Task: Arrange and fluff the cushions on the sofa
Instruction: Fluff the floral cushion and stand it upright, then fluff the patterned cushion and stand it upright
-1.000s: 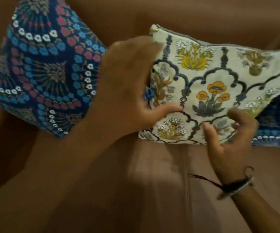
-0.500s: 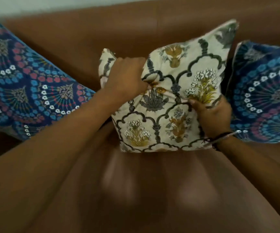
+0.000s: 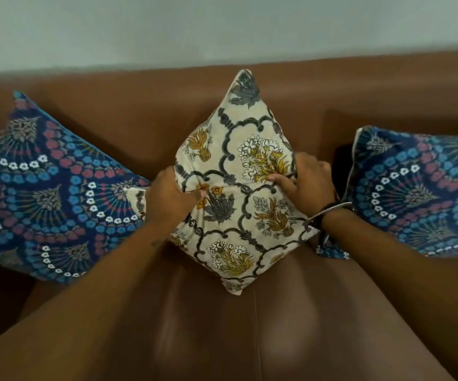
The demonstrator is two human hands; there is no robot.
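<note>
Cream cushion point(image 3: 239, 193): mid-sofa point(image 3: 250, 325), turned since half-second ago from tilted square to diamond, corner up against backrest. Left hand point(image 3: 171, 198), right hand point(image 3: 309, 182): each grip clamped on side corner. Blue cushions point(image 3: 49, 193) point(image 3: 420, 193) flank. Judgement: centring nearly done.

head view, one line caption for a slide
Both hands pinch the cream cushion on its corner between two blue cushions.

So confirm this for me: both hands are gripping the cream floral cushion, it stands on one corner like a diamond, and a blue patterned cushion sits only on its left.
One thing is off. The head view shows a blue cushion on each side: one on the left and another on the right. The rest holds: the left hand and right hand both grip the cream floral cushion, which stands on one corner like a diamond.
</note>
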